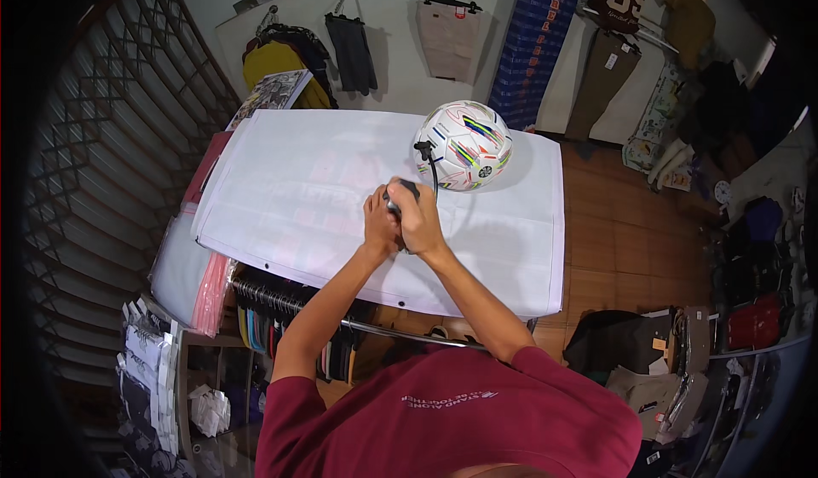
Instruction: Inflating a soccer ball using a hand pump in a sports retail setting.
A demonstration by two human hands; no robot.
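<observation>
Both of my hands are together over the white sheet (287,177) that covers the table. My right hand (420,222) is wrapped around the dark grip of what looks like a small hand pump (409,190), its thumb on top. My left hand (381,225) closes around the pump's lower part from the left, and the fingers hide most of its body. A thin black hose (436,174) rises from the pump to a black valve fitting (423,150) at the left side of a white football (470,139). The ball, marked with coloured streaks, rests on the sheet just beyond my hands.
A rail of hung clothes (275,302) runs below the table's near edge. Plastic-wrapped garments (185,267) lie at the left, by a folding metal gate (121,126). Folded clothes (645,376) are stacked at lower right. Trousers (601,88) hang on the back wall.
</observation>
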